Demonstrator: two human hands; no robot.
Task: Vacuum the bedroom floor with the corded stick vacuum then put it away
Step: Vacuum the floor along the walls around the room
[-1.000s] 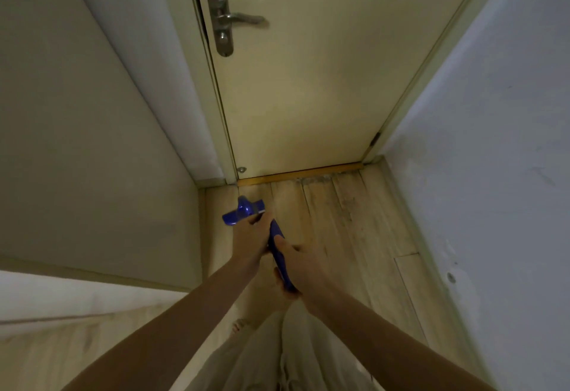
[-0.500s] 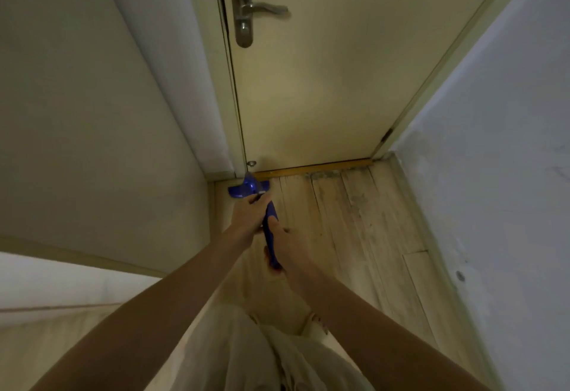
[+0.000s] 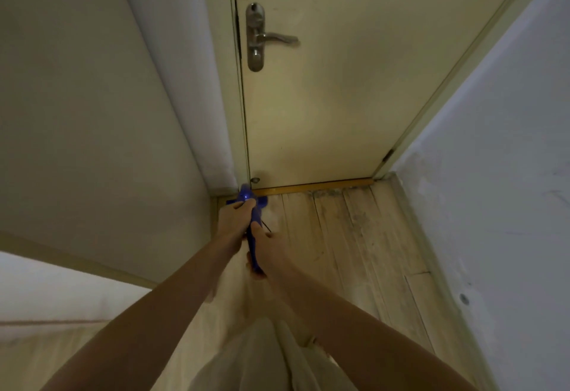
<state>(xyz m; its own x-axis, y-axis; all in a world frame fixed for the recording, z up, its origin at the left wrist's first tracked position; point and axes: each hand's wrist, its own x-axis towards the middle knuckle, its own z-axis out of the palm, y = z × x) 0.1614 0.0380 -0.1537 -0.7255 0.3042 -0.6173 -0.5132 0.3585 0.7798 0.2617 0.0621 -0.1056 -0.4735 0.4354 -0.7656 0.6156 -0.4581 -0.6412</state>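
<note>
The blue stick vacuum [image 3: 248, 199] points away from me toward the floor corner where the left wall meets the closed door [image 3: 339, 97]. Only its blue body and handle show; the head is hidden behind my hands. My left hand [image 3: 233, 218] grips the upper blue part from the left. My right hand [image 3: 267, 249] holds the handle just behind it. A thin dark cord shows between the two hands.
A pale door with a metal lever handle [image 3: 265, 37] fills the far end, above a yellow threshold strip [image 3: 320, 185]. Walls close in left [image 3: 92, 113] and right [image 3: 493, 175]. Worn wooden floor [image 3: 354, 236] runs between them. My light trousers hang below.
Both hands have pushed the vacuum forward and left, from mid-floor into the corner by the door frame. My view has come closer to the door.
</note>
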